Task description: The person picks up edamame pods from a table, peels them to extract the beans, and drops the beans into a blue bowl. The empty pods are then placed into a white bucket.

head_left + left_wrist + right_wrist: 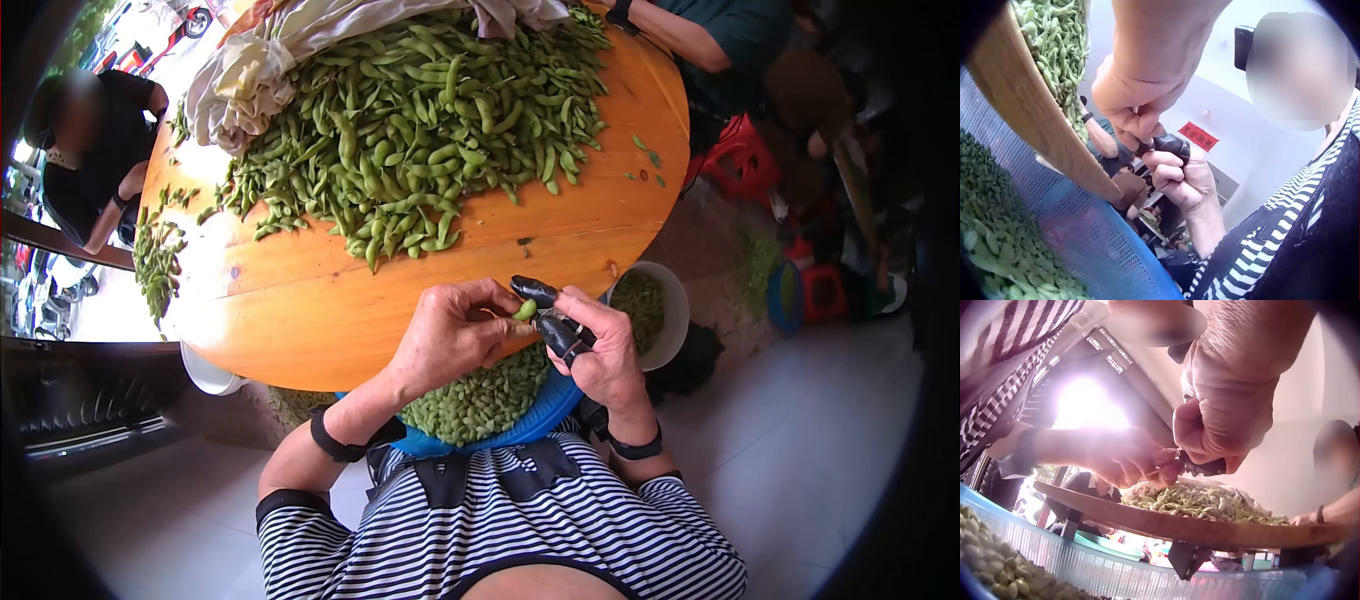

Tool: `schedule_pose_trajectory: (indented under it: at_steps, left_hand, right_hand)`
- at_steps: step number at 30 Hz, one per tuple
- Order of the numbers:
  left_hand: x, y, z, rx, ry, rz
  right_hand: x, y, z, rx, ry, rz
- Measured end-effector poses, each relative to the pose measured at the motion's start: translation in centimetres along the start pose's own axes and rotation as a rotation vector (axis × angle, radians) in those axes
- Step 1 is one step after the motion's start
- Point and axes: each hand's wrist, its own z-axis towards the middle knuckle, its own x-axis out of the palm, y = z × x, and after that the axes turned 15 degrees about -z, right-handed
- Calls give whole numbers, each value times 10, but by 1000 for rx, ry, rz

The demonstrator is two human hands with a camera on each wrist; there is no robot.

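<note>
Green pod (524,310) held over blue basket (548,408).
The left hand (450,335) pinched the pod; the right hand (600,345), in black fingertip covers (535,291), gripped its other end, directly above the basket.

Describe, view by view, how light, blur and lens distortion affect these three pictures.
Head view: fisheye bends the table, corners go black, sun bleaches its left edge. Left wrist view: the near blue basket is soft. Right wrist view: backlight flares behind the left hand; near beans blur.
</note>
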Motion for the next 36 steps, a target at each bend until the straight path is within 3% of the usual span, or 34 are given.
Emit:
schedule_pose_trajectory:
  at_steps: [6,9,11,15,16,18,19,21,27,29,31,33,36]
  left_hand:
    - [-3,12,0,11,-30,-143]
    - [-3,2,-2,-125,-14,-313]
    - [-7,13,1,-143,44,-426]
    - [-14,27,4,-142,209,-562]
    - [-9,28,3,-141,210,-562]
    - [5,28,2,72,116,-446]
    - [6,28,1,81,124,-442]
    - [7,27,-1,30,38,-372]
    - [0,13,-5,41,1,-18]
    - [-5,6,-5,-142,71,-137]
    - [-8,17,-1,-135,96,-304]
    - [-6,25,1,-131,119,-474]
    - [1,34,3,-88,43,-735]
  right_hand:
    - [1,-1,2,-22,32,-24]
    - [0,-5,0,37,75,200]
    - [-1,-19,-2,3,148,531]
    - [-4,-25,-5,30,223,618]
    - [-3,-24,-5,33,206,563]
    - [0,-10,-2,69,149,320]
    - [4,2,0,101,106,133]
    - [10,-4,1,-34,-13,-54]
    - [9,-10,-2,40,-13,-35]
    - [12,-5,-2,-19,-61,-107]
    - [16,-1,-3,-69,-102,-174]
    - [20,3,-4,-233,-280,-448]
    - [23,12,-8,-259,-294,-548]
